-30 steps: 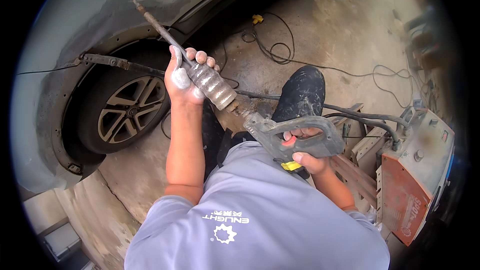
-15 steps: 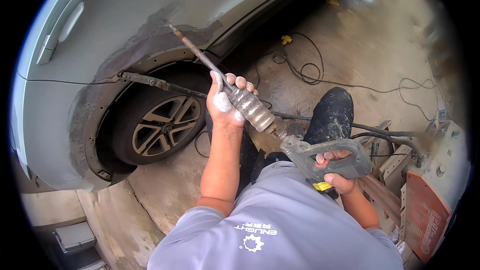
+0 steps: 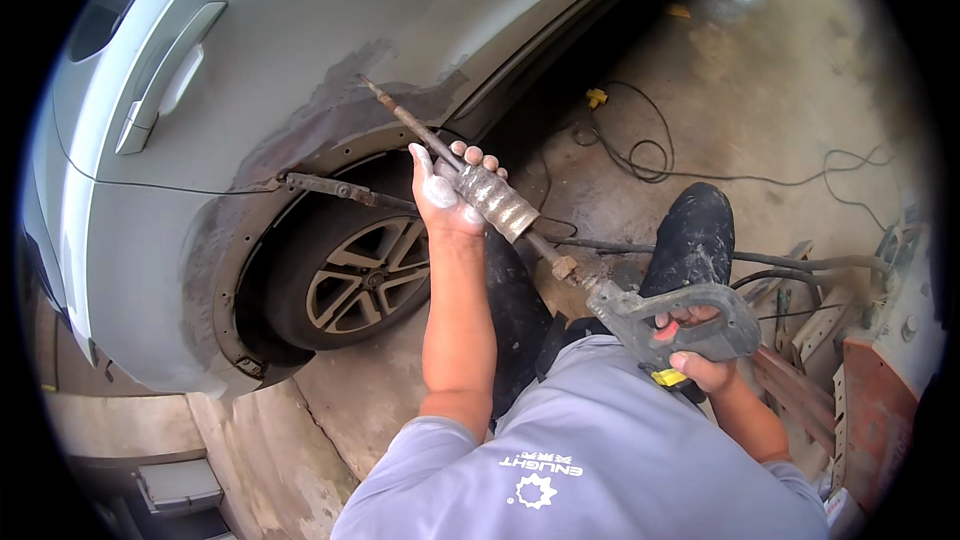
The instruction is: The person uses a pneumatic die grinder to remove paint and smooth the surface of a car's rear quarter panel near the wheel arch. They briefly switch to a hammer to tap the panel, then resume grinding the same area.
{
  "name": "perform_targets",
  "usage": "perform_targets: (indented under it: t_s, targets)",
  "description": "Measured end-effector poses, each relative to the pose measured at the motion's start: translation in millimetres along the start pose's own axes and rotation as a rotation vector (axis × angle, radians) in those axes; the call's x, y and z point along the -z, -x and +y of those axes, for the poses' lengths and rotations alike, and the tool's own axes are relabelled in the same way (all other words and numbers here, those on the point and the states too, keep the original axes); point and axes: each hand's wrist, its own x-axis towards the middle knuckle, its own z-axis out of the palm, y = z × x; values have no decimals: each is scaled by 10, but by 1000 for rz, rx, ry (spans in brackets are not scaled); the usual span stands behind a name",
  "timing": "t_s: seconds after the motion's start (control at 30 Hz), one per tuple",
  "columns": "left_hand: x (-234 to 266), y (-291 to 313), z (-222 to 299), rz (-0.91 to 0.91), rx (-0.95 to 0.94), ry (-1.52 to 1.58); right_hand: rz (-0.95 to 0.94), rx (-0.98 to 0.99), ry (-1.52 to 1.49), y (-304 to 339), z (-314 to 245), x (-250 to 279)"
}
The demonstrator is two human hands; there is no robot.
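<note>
Your left hand [image 3: 452, 192] curls loosely around the weight [image 3: 500, 204] of the puller [image 3: 543, 248]; your right hand [image 3: 704, 370] is closed on its handle [image 3: 744, 325]. Its tip [image 3: 366, 82] reaches the patch [image 3: 330, 115] on the car [image 3: 262, 90], contact unclear. Paint seems stripped there; what's left can't be told.

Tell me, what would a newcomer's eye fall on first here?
Most likely the long metal tool slanting through the middle, with the left hand on its ribbed sleeve and the right hand on its dark handle. Next comes the pale car at left, with a rough dark patch above the wheel, where the tool's tip points.
</note>
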Motion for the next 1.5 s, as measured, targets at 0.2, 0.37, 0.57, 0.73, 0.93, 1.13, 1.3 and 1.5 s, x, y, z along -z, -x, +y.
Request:
perform_targets:
  t_s: [0.2,0.37,0.57,0.73,0.93,1.13,1.3,1.5]
  targets:
    - [-83,406,-359,107,27,-46,42,73,-61,6,63,23]
    - [37,406,-384,-154,29,106,0,75,-78,19,158,70]
    - [274,377,-392,-339,50,233,-69,86,-93,-27,162,93]
    - [160,333,-339,301,-64,-327,-81,93,-87,-14,198,133]
    - [272,331,-323,255,-74,-290,-78,75,-92,44,243,136]
    - [190,332,-330,163,-30,-170,-106,68,-66,-28,174,120]
    - [113,346,-334,131,23,-181,-49,21,-101,-2,151,55]
    - [129,342,-345,77,46,-151,-36,-44,-33,-62,47,32]
